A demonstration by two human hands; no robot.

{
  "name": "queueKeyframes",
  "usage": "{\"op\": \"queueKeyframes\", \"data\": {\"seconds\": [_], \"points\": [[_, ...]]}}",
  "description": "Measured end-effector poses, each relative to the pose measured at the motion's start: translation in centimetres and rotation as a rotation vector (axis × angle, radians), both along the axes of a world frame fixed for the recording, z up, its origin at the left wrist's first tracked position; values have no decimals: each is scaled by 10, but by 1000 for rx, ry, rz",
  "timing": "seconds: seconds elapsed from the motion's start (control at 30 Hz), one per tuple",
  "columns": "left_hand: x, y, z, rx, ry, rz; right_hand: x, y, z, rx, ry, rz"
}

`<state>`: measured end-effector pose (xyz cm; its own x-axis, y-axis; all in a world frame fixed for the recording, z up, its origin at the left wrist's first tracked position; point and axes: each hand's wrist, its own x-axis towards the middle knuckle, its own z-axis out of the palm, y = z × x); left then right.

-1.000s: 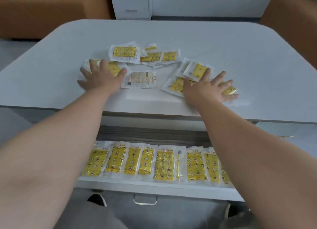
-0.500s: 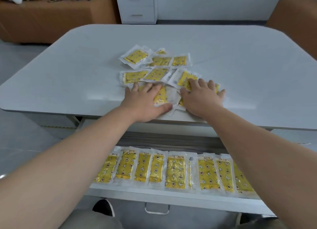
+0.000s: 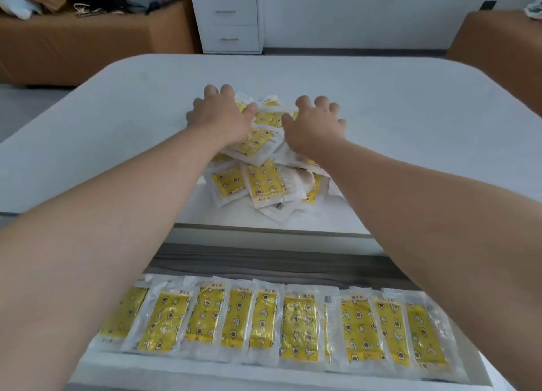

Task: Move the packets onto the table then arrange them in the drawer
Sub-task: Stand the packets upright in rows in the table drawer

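Yellow packets (image 3: 264, 182) (heaped): left hand (image 3: 220, 117), right hand (image 3: 313, 126) cupping.

Single view: a wide-angle camera worn at head height, facing forward and down over the white table (image 3: 410, 112). The open drawer (image 3: 264, 373) lies nearest, along the bottom edge. The heaped packets (image 3: 264, 182) sit mid-frame, and a white cabinet (image 3: 228, 24) stands farthest.

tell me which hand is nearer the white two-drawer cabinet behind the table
Left. The left hand lies on the packet pile almost straight in front of the cabinet; the right hand sits farther right.
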<state>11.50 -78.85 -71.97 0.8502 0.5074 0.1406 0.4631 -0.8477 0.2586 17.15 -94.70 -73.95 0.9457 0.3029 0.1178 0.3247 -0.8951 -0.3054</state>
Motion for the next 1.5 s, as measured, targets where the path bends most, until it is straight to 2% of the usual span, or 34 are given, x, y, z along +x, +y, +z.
{"op": "queueKeyframes", "data": {"seconds": [0.17, 0.33, 0.5, 0.63, 0.83, 1.0, 1.1, 1.17, 1.23, 1.33, 1.5], "points": [[52, 34, -15, 33, 92, -130, 47, 47, -8, -258, 31, 243], [80, 63, -41, 115, 262, -303, 81, 69, -22, -275, 147, 385], [80, 67, -41, 36, 240, -214, 77, 56, -27, -224, 183, 247], [57, 83, -40, 93, 258, -115, 73, 33, -22, -185, 272, 139], [4, 100, -36, 104, 329, -17, 72, -23, -25, -263, 313, 12], [-34, 86, -33, 31, 299, 75, 100, -69, -54, -307, 345, -70], [-58, 59, -32, 19, 307, 173, 103, -89, -74, -254, 335, -169], [-74, 38, -30, 20, 312, 203, 93, -100, -73, -280, 351, -196], [-88, 19, -28, -11, 312, 215, 67, -105, -58, -212, 367, -254], [-101, -9, -23, -44, 338, 196, -8, -108, -8, -138, 398, -306], [-116, -57, -28, -8, 321, 104, -58, -98, -1, -75, 428, -299]]}}
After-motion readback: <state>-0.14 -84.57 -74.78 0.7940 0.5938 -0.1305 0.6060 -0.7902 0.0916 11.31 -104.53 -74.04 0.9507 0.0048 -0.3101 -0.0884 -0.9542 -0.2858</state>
